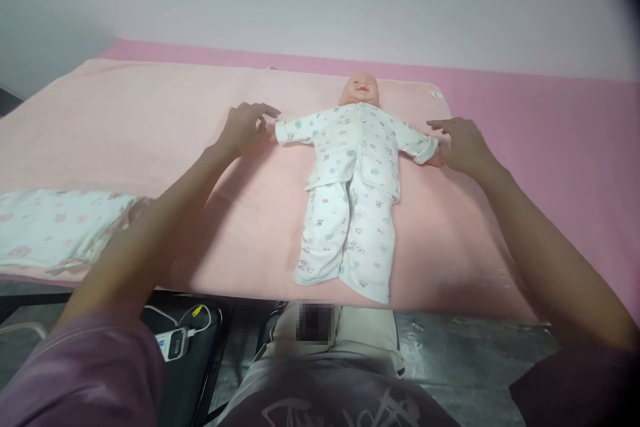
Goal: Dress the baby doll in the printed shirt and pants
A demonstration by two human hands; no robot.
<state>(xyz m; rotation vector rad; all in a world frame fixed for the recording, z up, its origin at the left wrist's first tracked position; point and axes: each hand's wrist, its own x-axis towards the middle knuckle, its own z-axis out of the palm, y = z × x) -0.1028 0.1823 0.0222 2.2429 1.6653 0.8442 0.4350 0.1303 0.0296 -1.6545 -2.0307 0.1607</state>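
Observation:
A baby doll point(363, 88) lies on its back on a pale pink blanket point(240, 213), its arms stretched out sideways. It wears a white printed button-up jacket point(340, 147) and matching trousers point(345, 233); the trouser legs cover its feet. At the left sleeve cuff, my left hand point(245, 128) grips the doll's small hand, index finger extended over it. On the opposite side, my right hand point(465, 145) holds the doll's other hand beside a turned-back cuff, with its index finger also sticking out. My fingers partly hide both doll hands.
A folded white printed cloth point(60, 227) lies at the blanket's left front. Bright pink table covering point(540, 140) shows right and behind, against a pale wall point(320, 7). Below the front edge, a black chair seat point(195, 373) carries a white device point(173, 344) with a cable.

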